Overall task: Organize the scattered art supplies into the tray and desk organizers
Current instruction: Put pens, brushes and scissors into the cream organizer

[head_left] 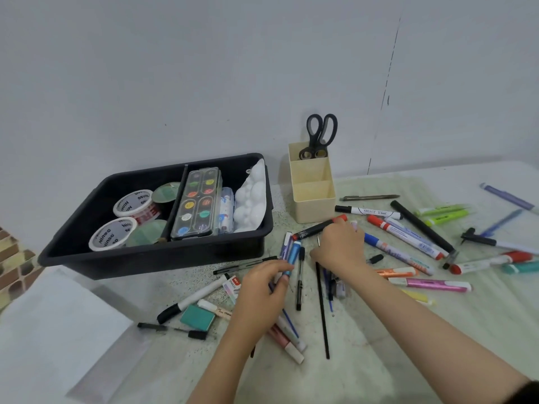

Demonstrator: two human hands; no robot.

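Observation:
Many pens and markers lie scattered on the pale table [379,360]. My left hand [259,295] grips a small bundle of pens [292,253], blue and white-purple, their tips pointing toward the black tray [154,259]. My right hand [341,247] is just right of it, its fingers curled down onto a black marker with a red cap [316,228]. The tray holds tape rolls [132,203], a watercolour set [197,204] and a white foam palette [250,199]. A beige desk organizer [313,207] stands right of the tray, with black scissors [320,134] in its back slot.
More markers [405,239], highlighters [446,215] and a pink pen [431,284] spread to the right. A teal eraser [198,317], a white marker [192,298] and a long thin black stick [322,310] lie near my hands. White paper [58,322] covers the near left corner.

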